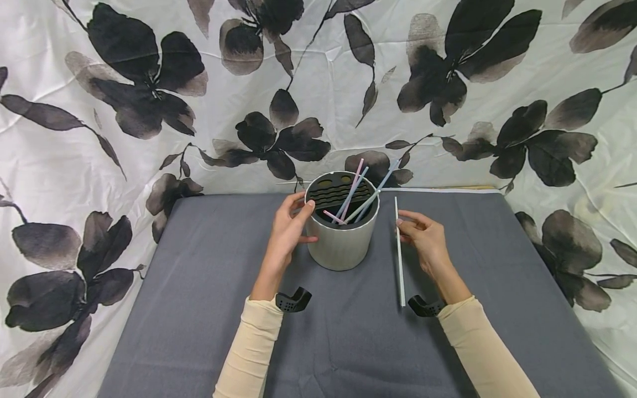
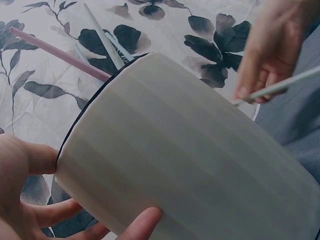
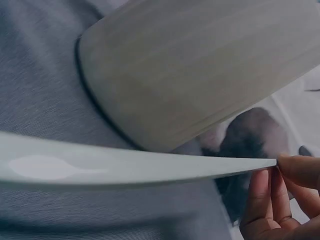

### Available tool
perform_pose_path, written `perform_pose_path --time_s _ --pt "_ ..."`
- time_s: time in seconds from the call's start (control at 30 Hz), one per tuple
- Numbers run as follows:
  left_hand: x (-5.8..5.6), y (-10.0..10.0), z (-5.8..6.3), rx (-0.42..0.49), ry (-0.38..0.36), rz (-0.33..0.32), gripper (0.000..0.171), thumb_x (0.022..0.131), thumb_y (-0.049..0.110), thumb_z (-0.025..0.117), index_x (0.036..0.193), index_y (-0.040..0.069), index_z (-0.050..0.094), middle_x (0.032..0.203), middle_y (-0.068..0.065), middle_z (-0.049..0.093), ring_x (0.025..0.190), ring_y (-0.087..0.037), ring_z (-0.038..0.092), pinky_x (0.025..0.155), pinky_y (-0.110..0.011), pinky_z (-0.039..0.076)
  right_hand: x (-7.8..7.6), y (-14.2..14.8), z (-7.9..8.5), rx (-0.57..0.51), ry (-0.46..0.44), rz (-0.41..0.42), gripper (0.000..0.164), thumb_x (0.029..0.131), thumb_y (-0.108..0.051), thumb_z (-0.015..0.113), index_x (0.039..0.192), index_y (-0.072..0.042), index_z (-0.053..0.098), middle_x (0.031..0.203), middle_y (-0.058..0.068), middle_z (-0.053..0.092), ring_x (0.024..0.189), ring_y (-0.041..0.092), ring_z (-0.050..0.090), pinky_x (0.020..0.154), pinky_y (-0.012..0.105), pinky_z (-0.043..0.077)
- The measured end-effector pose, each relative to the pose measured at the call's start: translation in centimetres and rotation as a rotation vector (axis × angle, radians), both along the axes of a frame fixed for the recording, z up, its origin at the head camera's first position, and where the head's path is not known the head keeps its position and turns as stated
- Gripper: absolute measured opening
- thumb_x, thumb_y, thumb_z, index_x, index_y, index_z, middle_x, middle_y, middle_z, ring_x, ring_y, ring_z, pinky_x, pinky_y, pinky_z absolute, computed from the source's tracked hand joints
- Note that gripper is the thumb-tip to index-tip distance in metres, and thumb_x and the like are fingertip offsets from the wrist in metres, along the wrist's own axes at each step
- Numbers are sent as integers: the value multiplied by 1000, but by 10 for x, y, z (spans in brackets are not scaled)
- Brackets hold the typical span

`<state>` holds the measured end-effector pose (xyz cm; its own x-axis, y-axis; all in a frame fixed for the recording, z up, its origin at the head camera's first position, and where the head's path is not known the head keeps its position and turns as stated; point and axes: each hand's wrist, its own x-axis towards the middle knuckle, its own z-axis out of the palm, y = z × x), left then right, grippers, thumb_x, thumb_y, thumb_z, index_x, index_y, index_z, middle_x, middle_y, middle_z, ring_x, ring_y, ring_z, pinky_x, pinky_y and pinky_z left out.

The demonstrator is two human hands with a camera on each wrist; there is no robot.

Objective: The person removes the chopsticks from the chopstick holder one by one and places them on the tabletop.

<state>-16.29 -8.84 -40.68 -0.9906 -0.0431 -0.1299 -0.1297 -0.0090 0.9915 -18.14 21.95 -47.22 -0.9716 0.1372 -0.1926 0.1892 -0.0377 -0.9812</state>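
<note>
A cream round utensil holder [image 1: 340, 249] with a dark slotted insert [image 1: 333, 190] stands upright near the back of the table. Several thin pink, blue and white straws [image 1: 354, 192] lean out of its open section. My left hand [image 1: 286, 232] holds the holder's left side, its thumb at the rim; in the left wrist view its fingers [image 2: 142, 225] lie against the cream wall. To the right of the holder, my right hand [image 1: 425, 237] pinches a white straw [image 1: 400, 265] near its upper end. That straw [image 3: 125, 165] is apart from the holder, its long end pointing toward me.
Grey cloth [image 1: 214, 309] covers the table. Close behind its back edge hangs a white curtain [image 1: 348, 94] with dark flowers. A black wrist camera [image 1: 293, 300] sits on the left wrist, another camera [image 1: 425, 306] on the right.
</note>
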Motion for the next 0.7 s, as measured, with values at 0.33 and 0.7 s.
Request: perform_pose_path --time_s 0.33,0.7 --pt "0 2 0 -4 13 -8 44 104 34 65 145 20 55 142 -9 58 136 -26 56 72 -55 68 7 2 -36 130 -142 31 44 99 -9 71 141 4 61 79 -12 74 68 0 67 61 15 61" --pt "0 1 0 -10 -7 -8 46 104 35 65 147 21 54 144 -9 56 136 -27 56 70 -50 69 11 -8 -52 669 -70 20 28 96 -18 73 121 -8 77 89 10 81 58 5 66 55 20 54"
